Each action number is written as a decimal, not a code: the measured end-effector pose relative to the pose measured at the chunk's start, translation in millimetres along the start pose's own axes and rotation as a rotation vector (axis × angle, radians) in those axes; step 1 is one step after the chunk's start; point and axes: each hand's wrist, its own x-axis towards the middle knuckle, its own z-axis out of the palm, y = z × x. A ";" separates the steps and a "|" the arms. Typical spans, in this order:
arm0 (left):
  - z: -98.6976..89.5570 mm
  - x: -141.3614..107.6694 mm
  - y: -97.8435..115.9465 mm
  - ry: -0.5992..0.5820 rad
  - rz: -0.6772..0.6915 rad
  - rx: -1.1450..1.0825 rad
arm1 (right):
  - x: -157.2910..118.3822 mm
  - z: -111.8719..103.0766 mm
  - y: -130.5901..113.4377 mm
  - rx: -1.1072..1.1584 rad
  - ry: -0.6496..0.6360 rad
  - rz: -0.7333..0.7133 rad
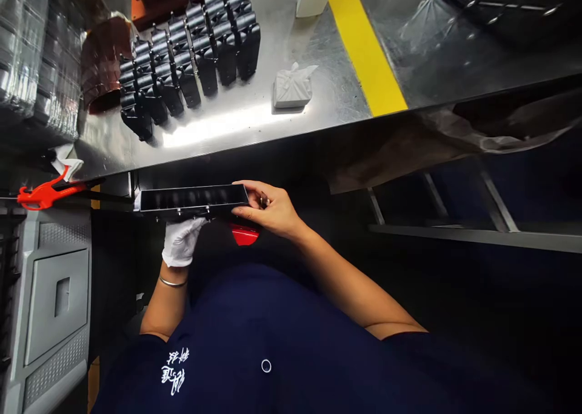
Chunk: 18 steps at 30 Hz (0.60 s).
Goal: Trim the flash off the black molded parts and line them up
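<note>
A long, glossy black rectangular part (193, 198) is held level in front of my body, below the bench edge. Small metal pins or screws stick out along its lower side. My left hand (182, 241), in a white glove, grips it from underneath, its fingers mostly hidden behind the part. My bare right hand (268, 208) pinches its right end between thumb and fingers. Something small and metallic shows among the curled right fingers, too small to name. Just below the right end is a red object (245, 234), its kind unclear.
Several black moulded parts (191, 62) stand in rows on the metal bench (245, 120). Near them are a crumpled white wipe on a block (292, 86) and yellow tape (364, 38). A red air gun (50, 190) hangs left, above a grey plastic crate (59, 305). Stacked clear trays (40, 56) stand far left.
</note>
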 end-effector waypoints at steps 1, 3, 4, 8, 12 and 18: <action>5.4 0.8 3.5 -0.026 -0.011 -0.082 | -0.6 1.2 -2.9 -0.046 0.018 -0.016; 18.6 3.3 10.2 -0.050 -0.047 -0.279 | -2.1 8.3 -6.3 -0.147 0.078 -0.073; 25.4 5.2 13.0 -0.036 -0.076 -0.371 | -3.1 13.5 -6.9 -0.202 0.097 -0.112; 45.7 16.5 20.1 0.185 -0.138 -0.474 | -8.5 31.6 -6.3 -0.392 0.108 -0.170; 53.9 22.9 20.4 0.341 0.147 -0.352 | -14.2 34.0 -6.4 -0.328 0.114 -0.034; 59.4 14.1 13.3 0.408 0.525 -0.022 | -20.3 43.0 -3.6 0.027 0.061 0.028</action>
